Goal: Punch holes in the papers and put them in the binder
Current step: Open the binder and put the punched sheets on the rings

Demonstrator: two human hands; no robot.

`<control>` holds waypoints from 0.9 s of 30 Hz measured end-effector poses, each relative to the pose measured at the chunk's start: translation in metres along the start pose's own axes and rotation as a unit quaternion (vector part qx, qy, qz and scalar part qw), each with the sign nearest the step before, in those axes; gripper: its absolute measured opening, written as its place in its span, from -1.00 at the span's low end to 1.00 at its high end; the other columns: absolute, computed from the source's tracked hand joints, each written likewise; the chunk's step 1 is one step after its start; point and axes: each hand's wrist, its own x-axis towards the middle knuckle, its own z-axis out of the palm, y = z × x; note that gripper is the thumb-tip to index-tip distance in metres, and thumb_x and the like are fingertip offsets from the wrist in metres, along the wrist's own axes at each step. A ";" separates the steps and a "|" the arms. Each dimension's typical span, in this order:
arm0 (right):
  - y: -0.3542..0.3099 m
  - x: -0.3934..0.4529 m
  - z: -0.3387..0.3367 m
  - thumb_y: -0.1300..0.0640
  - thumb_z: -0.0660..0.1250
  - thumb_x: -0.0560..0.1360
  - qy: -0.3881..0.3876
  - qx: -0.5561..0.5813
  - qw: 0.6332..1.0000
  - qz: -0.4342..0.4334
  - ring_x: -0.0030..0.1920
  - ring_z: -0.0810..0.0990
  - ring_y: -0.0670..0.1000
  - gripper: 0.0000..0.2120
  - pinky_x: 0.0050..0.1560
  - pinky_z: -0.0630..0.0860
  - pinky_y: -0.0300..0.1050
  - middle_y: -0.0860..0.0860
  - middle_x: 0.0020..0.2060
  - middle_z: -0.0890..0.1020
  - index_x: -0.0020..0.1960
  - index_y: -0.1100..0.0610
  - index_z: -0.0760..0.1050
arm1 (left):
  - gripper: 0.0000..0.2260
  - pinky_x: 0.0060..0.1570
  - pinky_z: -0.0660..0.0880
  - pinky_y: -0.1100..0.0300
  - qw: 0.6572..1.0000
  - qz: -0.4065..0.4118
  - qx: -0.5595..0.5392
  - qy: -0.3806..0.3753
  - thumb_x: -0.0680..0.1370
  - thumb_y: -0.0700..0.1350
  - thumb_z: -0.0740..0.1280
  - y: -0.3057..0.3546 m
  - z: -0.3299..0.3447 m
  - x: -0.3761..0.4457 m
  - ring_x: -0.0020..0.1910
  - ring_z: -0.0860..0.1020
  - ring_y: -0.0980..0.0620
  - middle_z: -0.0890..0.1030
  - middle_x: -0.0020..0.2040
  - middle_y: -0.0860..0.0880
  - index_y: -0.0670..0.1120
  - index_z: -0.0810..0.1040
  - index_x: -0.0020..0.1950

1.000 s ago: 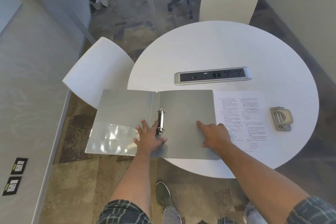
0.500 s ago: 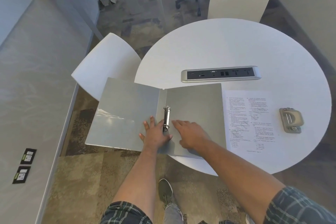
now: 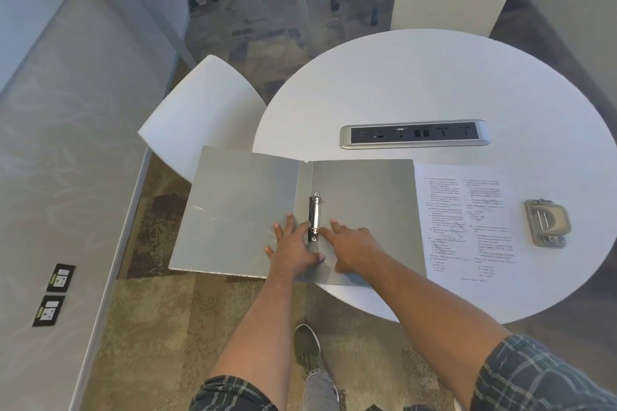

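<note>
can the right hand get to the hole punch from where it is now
Probably yes. The right hand lies flat on the open binder beside the ring mechanism; the hole punch sits further right on the table, with only flat papers between.

One open binder [image 3: 360, 210], one printed sheet of paper [image 3: 467, 227], one hole punch [image 3: 546, 222], one round table [image 3: 434, 83], two white chairs [image 3: 203, 117], one socket strip [image 3: 414, 133], two hands [image 3: 293, 250].
</note>
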 end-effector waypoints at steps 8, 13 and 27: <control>0.029 -0.013 -0.013 0.07 0.36 0.54 0.049 0.149 0.987 0.020 0.41 0.46 0.10 -0.26 0.33 0.42 0.02 -0.02 0.53 0.38 0.63 -0.11 0.10 | -0.20 0.45 -0.07 -0.54 0.999 -0.018 0.035 0.018 0.42 0.06 0.58 0.008 0.007 -0.002 0.65 -0.23 -0.21 -0.16 0.69 0.08 0.19 0.23 0.56; 0.092 -0.037 -0.011 0.16 0.22 0.63 0.279 0.286 0.891 0.218 0.34 0.49 0.15 -0.61 0.27 0.45 0.06 0.05 0.39 0.50 0.45 0.05 0.44 | -0.20 0.45 -0.06 -0.53 0.998 -0.028 0.052 0.019 0.43 0.07 0.57 0.011 0.008 -0.002 0.65 -0.23 -0.21 -0.16 0.69 0.09 0.19 0.22 0.57; 0.142 -0.061 0.004 -0.32 0.43 0.34 0.138 0.143 0.912 0.359 0.32 0.40 0.16 -0.23 -0.09 0.38 0.02 0.09 0.39 0.38 0.38 0.09 0.37 | -0.19 0.46 -0.07 -0.52 0.999 -0.015 0.029 0.004 0.44 0.01 0.57 -0.001 0.002 -0.004 0.65 -0.23 -0.19 -0.16 0.68 0.13 0.25 0.21 0.57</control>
